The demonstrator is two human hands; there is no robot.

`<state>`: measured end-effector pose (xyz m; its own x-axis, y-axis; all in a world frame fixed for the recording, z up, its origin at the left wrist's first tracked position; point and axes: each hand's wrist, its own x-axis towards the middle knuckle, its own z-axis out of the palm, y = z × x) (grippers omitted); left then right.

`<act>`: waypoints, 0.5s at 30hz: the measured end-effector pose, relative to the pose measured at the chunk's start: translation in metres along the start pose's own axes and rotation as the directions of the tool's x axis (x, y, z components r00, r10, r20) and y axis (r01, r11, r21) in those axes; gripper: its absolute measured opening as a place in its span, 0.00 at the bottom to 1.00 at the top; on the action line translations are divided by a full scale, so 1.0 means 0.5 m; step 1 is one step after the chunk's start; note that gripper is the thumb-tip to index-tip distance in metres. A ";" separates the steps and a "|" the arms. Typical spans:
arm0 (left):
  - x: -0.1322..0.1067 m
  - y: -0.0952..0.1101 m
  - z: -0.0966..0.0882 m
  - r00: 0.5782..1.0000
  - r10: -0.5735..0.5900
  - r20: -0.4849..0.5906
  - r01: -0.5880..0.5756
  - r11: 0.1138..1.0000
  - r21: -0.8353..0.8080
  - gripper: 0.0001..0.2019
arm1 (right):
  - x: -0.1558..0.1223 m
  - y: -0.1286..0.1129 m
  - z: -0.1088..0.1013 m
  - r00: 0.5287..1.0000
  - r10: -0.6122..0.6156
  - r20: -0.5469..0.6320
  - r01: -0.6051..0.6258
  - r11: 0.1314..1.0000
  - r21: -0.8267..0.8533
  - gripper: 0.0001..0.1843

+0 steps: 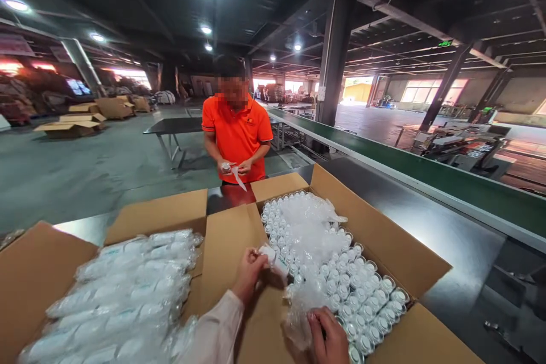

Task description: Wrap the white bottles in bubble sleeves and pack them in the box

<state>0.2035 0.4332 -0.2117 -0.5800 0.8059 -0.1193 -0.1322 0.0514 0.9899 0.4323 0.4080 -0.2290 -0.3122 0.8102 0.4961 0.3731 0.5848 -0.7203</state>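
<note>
Over the inner flaps between two cartons, my left hand (pixel 249 274) is closed on one end of a white bottle (pixel 278 261) with green lettering. The bottle lies tilted, its far end pointing right. Lower and to the right, my right hand (pixel 327 334) pinches a clear plastic bag (pixel 301 313), which hangs crumpled to the left of the fingers. Beneath it, the right carton (pixel 379 227) is packed with upright white-capped bottles (pixel 362 296). More loose clear bags (pixel 309 224) lie on top of these bottles.
On the left, an open carton (pixel 157 207) holds rows of bagged bottles (pixel 123 307). Across the metal table (pixel 426 227), a person in an orange shirt (pixel 239 139) handles a small white item and a bag. A green conveyor belt (pixel 384 153) runs along the right.
</note>
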 end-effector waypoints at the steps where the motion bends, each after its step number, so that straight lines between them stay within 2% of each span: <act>1: -0.022 0.010 -0.017 0.998 -0.053 0.015 0.055 0.983 -0.176 0.15 | 0.004 -0.016 -0.001 1.000 -0.019 -0.009 0.020 0.999 0.034 0.17; 2: -0.049 0.020 -0.032 0.992 -0.114 0.054 0.125 0.946 -0.299 0.17 | 0.008 -0.033 -0.001 0.999 -0.034 -0.012 0.034 0.998 0.058 0.17; 4: -0.114 0.039 -0.055 0.962 -0.217 0.166 0.266 0.886 -0.381 0.23 | 0.018 -0.065 0.002 0.999 -0.036 0.012 0.035 0.997 0.063 0.18; 6: -0.186 0.047 -0.069 0.918 -0.254 0.304 0.342 0.895 -0.287 0.29 | 0.029 -0.091 0.007 0.996 0.001 0.091 -0.004 0.999 0.036 0.21; 7: -0.220 0.045 -0.073 0.892 -0.243 0.382 0.334 0.923 -0.193 0.30 | 0.033 -0.102 0.010 0.990 0.030 0.136 -0.034 0.999 0.031 0.22; 9: -0.275 0.030 -0.078 0.867 -0.168 0.469 0.184 0.983 0.012 0.29 | 0.038 -0.119 0.013 0.976 0.075 0.206 -0.094 0.992 0.086 0.24; 10: -0.293 0.019 -0.079 0.871 -0.119 0.477 0.086 0.992 0.089 0.27 | 0.039 -0.127 0.013 0.972 0.080 0.222 -0.112 0.984 0.137 0.24; 12: -0.312 -0.003 -0.081 0.914 -0.020 0.404 -0.070 0.976 0.208 0.25 | 0.037 -0.143 0.010 0.976 0.044 0.214 -0.092 0.971 0.221 0.24; 13: -0.314 -0.010 -0.083 0.936 0.005 0.353 -0.104 0.959 0.263 0.24 | 0.033 -0.151 0.009 0.979 -0.003 0.204 -0.044 0.973 0.225 0.23; 15: -0.311 -0.015 -0.090 0.953 -0.039 0.300 -0.072 0.935 0.347 0.21 | 0.020 -0.166 0.007 0.962 -0.161 0.219 0.126 0.978 0.164 0.21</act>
<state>0.2587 0.2809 -0.2040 -0.3063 0.9432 -0.1288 0.1972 0.1953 0.9607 0.3951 0.3676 -0.1663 -0.5519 0.6770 0.4869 0.1820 0.6676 -0.7219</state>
